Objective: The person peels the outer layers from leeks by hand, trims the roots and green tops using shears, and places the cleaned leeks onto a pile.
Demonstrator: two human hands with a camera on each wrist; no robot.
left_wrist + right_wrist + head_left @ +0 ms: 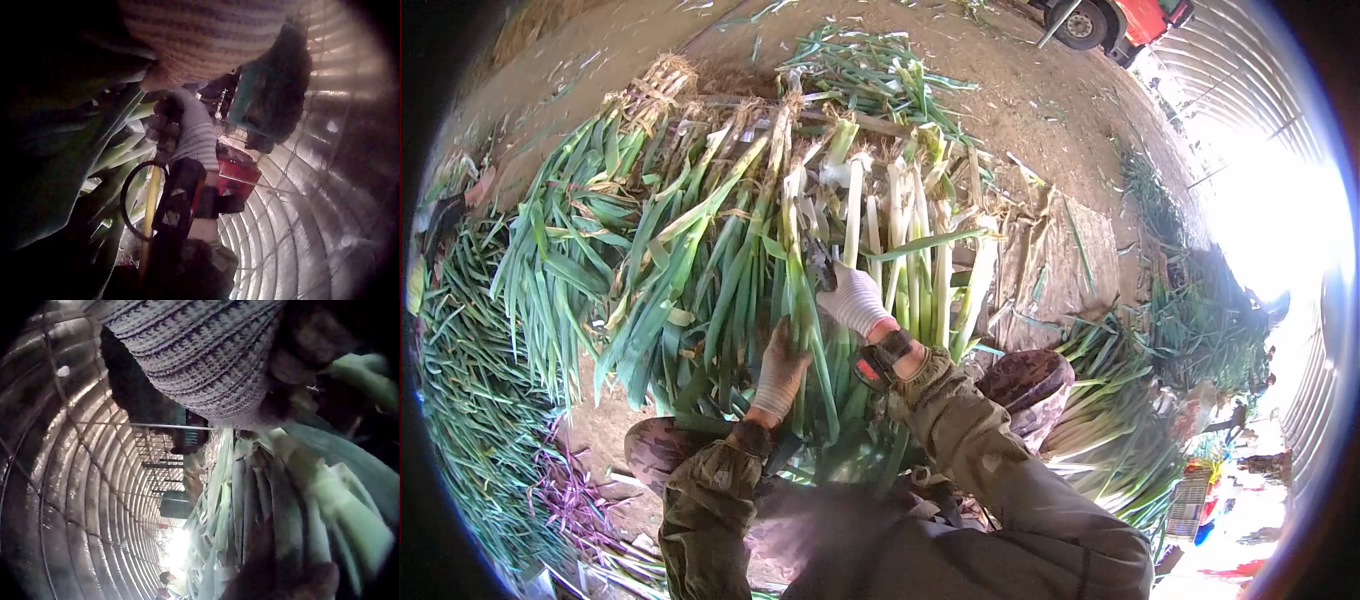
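My right hand (855, 300), in a striped knit glove with dark fingertips, grips a leek (802, 305) partway up its stalk. Lower down, my left hand (783, 372), gloved too, has its fingers curled at the same leek's green leaves, which hang past it toward my lap. Around both hands lies a row of leeks (920, 260), white shanks and roots pointing away from me. From the left wrist, the right glove (195, 134) shows beyond the leaves. In the right wrist view that knit glove (200, 362) fills the top, its fingers partly hidden in shadow.
More leafy leeks (570, 250) spread to the left, and another pile (1110, 420) lies at my right. Loose green leaves (880, 80) cover the ground ahead. A red vehicle (1145, 20) stands at the far right, by the curved ribbed wall (1240, 60).
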